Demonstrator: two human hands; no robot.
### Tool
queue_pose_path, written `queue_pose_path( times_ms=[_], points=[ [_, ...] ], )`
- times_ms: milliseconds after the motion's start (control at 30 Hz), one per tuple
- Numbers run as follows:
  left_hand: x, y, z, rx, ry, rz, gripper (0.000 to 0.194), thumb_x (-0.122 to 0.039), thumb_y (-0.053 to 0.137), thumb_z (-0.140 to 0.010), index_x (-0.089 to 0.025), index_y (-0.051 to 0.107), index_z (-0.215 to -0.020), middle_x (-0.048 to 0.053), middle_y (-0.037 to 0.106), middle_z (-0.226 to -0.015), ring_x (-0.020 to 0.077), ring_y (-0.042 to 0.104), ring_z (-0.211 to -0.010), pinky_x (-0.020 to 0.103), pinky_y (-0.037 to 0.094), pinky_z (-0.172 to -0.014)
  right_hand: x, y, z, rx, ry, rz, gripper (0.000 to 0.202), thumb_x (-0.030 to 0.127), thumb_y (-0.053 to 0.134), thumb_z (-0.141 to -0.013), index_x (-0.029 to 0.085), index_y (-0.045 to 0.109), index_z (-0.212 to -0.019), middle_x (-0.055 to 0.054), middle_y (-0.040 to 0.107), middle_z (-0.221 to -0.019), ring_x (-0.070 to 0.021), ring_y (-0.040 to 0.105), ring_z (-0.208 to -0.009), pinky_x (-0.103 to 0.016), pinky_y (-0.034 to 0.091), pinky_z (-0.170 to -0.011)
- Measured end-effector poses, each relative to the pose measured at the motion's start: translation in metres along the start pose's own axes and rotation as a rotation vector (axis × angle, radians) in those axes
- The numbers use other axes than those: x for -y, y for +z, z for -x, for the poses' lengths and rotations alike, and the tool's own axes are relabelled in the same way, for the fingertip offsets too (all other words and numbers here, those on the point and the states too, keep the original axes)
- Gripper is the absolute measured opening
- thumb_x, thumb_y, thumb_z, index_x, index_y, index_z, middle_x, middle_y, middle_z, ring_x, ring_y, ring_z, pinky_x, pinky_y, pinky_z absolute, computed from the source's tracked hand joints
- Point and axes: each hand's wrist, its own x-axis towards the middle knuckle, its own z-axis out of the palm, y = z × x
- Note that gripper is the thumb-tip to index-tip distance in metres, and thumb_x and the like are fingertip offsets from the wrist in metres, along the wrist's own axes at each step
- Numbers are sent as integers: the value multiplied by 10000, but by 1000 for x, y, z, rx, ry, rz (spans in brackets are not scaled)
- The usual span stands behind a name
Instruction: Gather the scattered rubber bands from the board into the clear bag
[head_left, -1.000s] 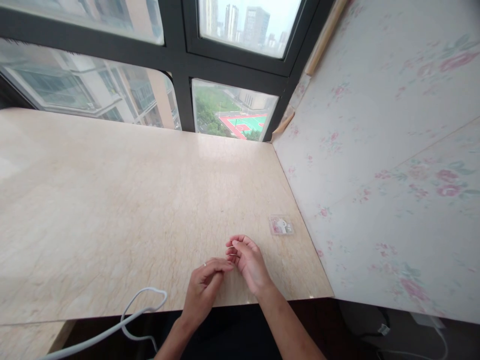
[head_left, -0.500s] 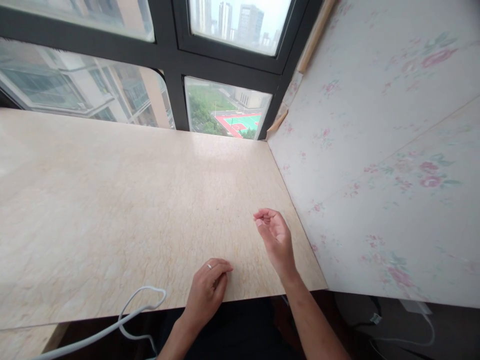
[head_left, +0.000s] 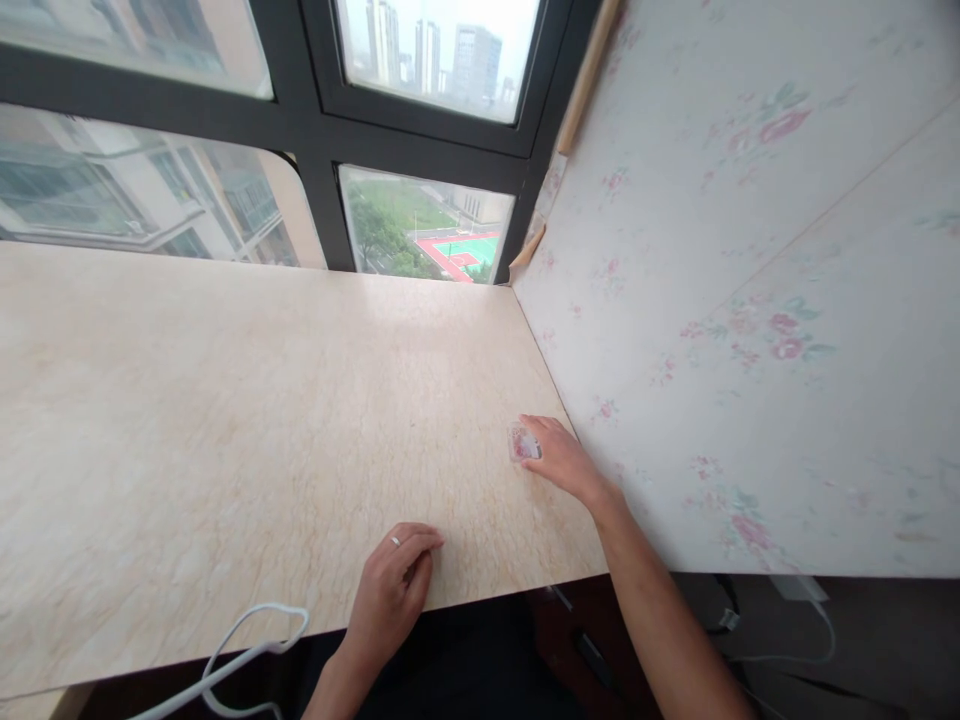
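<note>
A small clear, roughly square case (head_left: 523,443) with a red and white pattern is at the right part of the beige marbled surface (head_left: 262,420). My right hand (head_left: 559,457) grips its right side, with the thumb below and the fingers above. Near the front edge rests my left hand (head_left: 395,580), a ring on one finger. Its fingers are curled together with the thumb beneath, and nothing shows between them.
A floral-papered wall (head_left: 750,380) borders the surface on the right. Dark-framed windows (head_left: 427,235) stand along the back. A white cable (head_left: 247,655) loops over the front edge at the lower left.
My right hand has turned palm down and the clear case now shows in its grip. The whole view has shifted a little. My left hand keeps its curled pose.
</note>
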Motion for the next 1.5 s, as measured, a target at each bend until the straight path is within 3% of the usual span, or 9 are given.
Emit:
queue_pose_path(
  times_ms=[133,267,400,533,700,933,1133,1500],
  points=[
    [0,1,0,2,0,-11,212,-155,450,-872,-195,658,-872,74,676,-893,185,648,-861,315,553,-744,10,-5,-2,-52,23,-3,565,107,817,-465,271,697,-992,-47,649,-1031,-283,504,-1113,-486,298,-1024],
    [0,1,-1,1,-35,12,207,-167,455,-872,-193,659,-853,71,676,-877,184,647,-848,313,552,-735,25,-3,1,15,112,-79,479,272,812,-582,241,689,-1044,-37,664,-979,-204,590,-886,-341,457,-777],
    [-3,2,-7,5,-162,120,181,-217,475,-880,-199,654,-901,64,676,-904,186,648,-847,337,548,-757,48,4,3,208,210,-380,287,345,740,-705,182,710,-939,-14,664,-826,-132,576,-720,-237,433,-633],
    [-13,10,-23,21,-360,462,302,-325,547,-869,-207,550,-1147,102,613,-1141,202,638,-952,349,553,-784,64,19,2,342,307,-531,302,444,664,-780,161,705,-877,-6,643,-729,-95,529,-604,-201,387,-543],
    [-24,23,-51,-46,-506,862,592,-381,649,-796,-208,383,-1295,160,470,-1328,257,567,-1119,415,520,-883,75,43,-2,447,281,-476,329,457,621,-814,160,698,-932,-15,658,-767,-108,559,-642,-206,402,-567],
    [-21,21,-69,-148,-664,945,580,-426,674,-772,-180,463,-1252,146,588,-1153,271,586,-1067,410,488,-884,83,60,-7,493,135,-348,313,444,626,-814,183,697,-972,-25,677,-900,-157,613,-832,-249,457,-713],
    [-16,16,-65,-134,-673,1028,480,-448,623,-813,-175,541,-1199,132,628,-1132,272,597,-1054,391,479,-870,93,61,3,449,54,-138,339,465,675,-766,207,685,-986,-16,667,-926,-163,618,-803,-261,497,-674],
    [-10,8,-57,-145,-545,1077,430,-375,672,-788,-175,626,-1166,126,666,-1118,291,590,-1083,435,423,-960,120,45,8,489,-86,3,271,382,667,-794,248,707,-1026,-5,698,-1021,-191,635,-935,-312,502,-788]
  ],
)
